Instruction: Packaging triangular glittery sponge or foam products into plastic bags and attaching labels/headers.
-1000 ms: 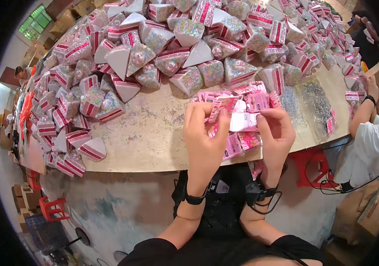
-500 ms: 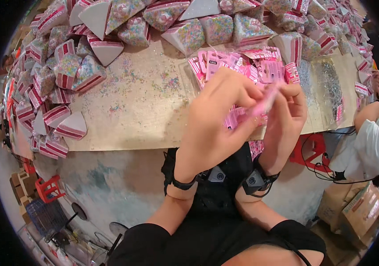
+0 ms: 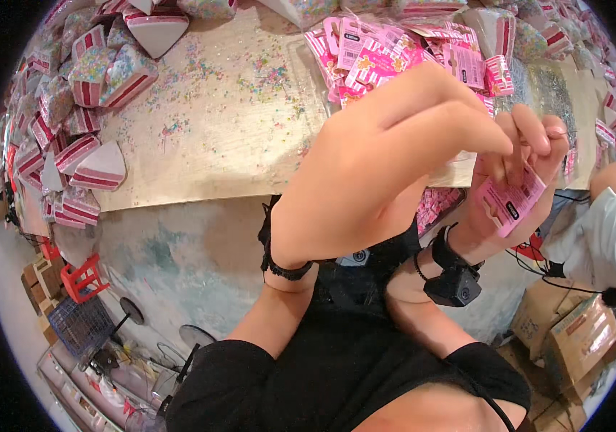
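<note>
A pink printed card tag (image 3: 515, 201) tilts downward below the curled fingers of my right hand (image 3: 527, 155), which is closed on it. Reaching across from the left, my left hand (image 3: 387, 158) has its fingers drawn together, with the tips against my right fingers. Whatever lies between those tips is hidden. Behind my hands, a heap of pink tags (image 3: 380, 61) lies on the table's far part. More pink tags (image 3: 437, 209) show in a container below the table edge, between my wrists.
Cake-slice-shaped pieces (image 3: 99, 167) in clear wrap crowd the table's left and back. Coloured sprinkles (image 3: 272, 75) are scattered over the tan tabletop (image 3: 200, 158). A person in a white sleeve (image 3: 585, 234) sits at right, above cardboard boxes (image 3: 574, 331). A red stool (image 3: 84, 279) stands lower left.
Both hands have moved right and the right hand has turned, so the pink tag now hangs with its printed face visible. The view has shifted slightly.
</note>
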Demonstrator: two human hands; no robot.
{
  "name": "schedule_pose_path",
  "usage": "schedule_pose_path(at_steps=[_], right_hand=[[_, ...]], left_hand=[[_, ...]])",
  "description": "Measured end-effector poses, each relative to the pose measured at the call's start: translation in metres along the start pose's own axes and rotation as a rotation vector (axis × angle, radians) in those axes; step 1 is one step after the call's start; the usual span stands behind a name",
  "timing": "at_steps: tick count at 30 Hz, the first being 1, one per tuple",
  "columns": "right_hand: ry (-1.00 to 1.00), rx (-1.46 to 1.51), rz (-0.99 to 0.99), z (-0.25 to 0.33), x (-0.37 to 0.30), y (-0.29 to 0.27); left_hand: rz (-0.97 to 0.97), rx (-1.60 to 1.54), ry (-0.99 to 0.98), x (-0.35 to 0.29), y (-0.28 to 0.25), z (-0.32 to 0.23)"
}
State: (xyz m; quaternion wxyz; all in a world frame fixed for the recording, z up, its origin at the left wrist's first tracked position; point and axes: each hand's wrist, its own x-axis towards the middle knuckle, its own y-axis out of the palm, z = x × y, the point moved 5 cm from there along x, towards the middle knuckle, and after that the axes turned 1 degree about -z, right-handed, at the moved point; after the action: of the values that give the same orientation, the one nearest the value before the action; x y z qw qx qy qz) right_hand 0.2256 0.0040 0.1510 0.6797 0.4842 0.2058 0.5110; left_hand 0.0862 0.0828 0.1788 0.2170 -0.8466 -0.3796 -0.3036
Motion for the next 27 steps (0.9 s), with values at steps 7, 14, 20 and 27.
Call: schedule_pose_path(at_steps=[7, 14, 20, 27], right_hand=[[-0.246, -0.704, -0.130, 0.000, -0.006, -0.002], [-0.259, -0.824, -0.232, 0.002, -0.004, 0.013], [-0.207, -0.866, -0.304, 0.001, -0.007, 0.010], [-0.351, -0.956, -0.328, -0.002, -0.010, 0.012]], left_hand=[[-0.067, -0.009, 0.013, 0.003, 0.007, -0.005], [-0.048, 0.188, 0.011, 0.002, 0.006, 0.002], [-0.051, 0.270, -0.084, -0.002, 0.011, 0.004], [-0.102, 0.306, -0.049, -0.004, 0.014, 0.008]])
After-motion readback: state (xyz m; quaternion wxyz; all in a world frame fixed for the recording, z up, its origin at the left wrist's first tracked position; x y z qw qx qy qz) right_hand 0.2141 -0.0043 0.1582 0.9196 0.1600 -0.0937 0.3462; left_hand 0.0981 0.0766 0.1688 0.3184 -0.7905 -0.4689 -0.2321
